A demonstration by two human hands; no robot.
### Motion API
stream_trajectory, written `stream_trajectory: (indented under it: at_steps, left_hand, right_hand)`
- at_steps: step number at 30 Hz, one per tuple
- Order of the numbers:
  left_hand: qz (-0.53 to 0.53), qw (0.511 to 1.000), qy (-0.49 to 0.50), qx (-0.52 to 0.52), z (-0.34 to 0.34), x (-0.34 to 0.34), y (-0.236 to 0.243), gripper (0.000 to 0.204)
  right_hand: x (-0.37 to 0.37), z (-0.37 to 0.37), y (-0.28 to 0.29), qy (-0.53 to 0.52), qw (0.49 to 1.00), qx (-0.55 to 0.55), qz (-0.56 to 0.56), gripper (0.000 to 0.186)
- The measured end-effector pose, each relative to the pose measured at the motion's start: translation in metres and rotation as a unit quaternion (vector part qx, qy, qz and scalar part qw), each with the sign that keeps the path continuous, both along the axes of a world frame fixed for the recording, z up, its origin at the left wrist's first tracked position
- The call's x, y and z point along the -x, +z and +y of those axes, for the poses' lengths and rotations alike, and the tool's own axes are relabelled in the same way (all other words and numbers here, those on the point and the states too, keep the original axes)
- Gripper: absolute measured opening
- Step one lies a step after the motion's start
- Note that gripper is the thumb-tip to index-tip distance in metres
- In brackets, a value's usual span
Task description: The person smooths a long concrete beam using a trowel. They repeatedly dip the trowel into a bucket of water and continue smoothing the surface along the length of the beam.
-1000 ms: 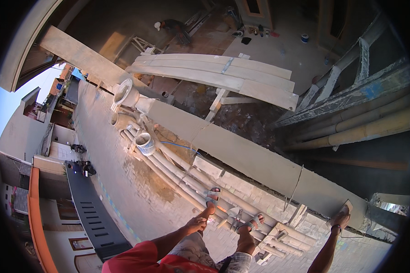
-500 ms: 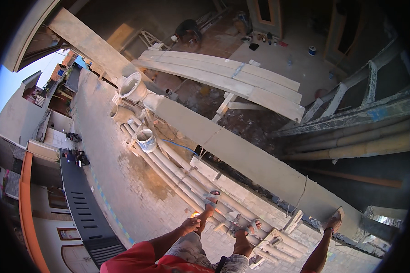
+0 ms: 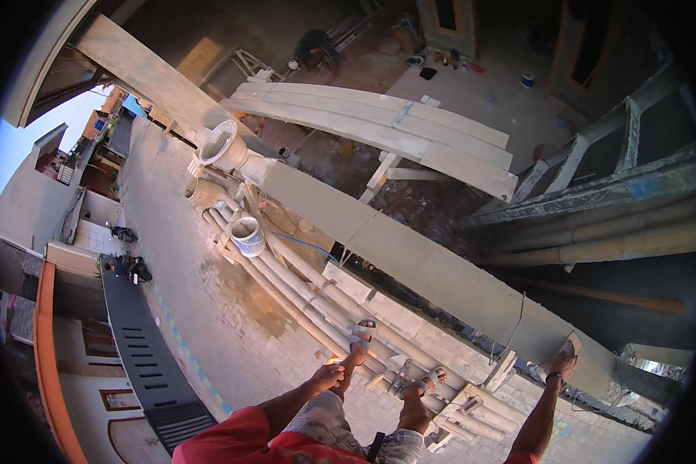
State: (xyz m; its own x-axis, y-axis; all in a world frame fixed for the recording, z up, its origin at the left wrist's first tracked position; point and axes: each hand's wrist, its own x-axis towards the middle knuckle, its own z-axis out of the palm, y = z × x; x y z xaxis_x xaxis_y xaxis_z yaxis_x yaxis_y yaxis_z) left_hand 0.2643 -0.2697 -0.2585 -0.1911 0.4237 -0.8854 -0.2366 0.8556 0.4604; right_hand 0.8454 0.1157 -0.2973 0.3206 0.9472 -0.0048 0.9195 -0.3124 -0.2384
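Head view | trowel (image 3: 571, 342) flat on the beam (image 3: 441, 271), far right; right hand's (image 3: 562, 366) fingers gripping it | looks light, stiff to me; wet face probably slippery, so hold its back | left hand (image 3: 329, 377) near knee, grip: can't tell

Left arm angled forward, left hand (image 3: 329, 377) curled loosely above the left leg. Right arm stretched out to far right, right hand (image 3: 562, 366) gripping, palm hidden.

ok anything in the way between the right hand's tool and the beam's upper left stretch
Yes: a thin wire or cord crosses the grey beam just left of the flat tool; a second one crosses farther up-left.
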Motion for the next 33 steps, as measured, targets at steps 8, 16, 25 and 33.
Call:
stream_trajectory:
  at_steps: [8,16,25,33]
  left_hand:
    - [-0.004,0.999,-0.026,0.023,0.019,-0.013,0.013,0.045]
    - [-0.021,1.000,0.014,0.001,-0.014,-0.003,-0.004,0.046]
    - [-0.044,0.998,0.033,0.012,0.008,-0.010,0.006,0.045]
    - [-0.054,0.997,0.040,-0.026,-0.015,-0.002,-0.005,0.040]
  right_hand:
    - [0.000,-0.037,0.027,0.063,0.997,0.026,0.028,0.043]
    - [0.067,0.006,0.037,0.089,0.991,0.051,0.080,0.040]
    - [-0.003,-0.007,0.018,-0.036,0.997,0.055,0.035,0.041]
    - [0.077,-0.019,0.040,0.268,0.961,0.069,0.007,0.043]
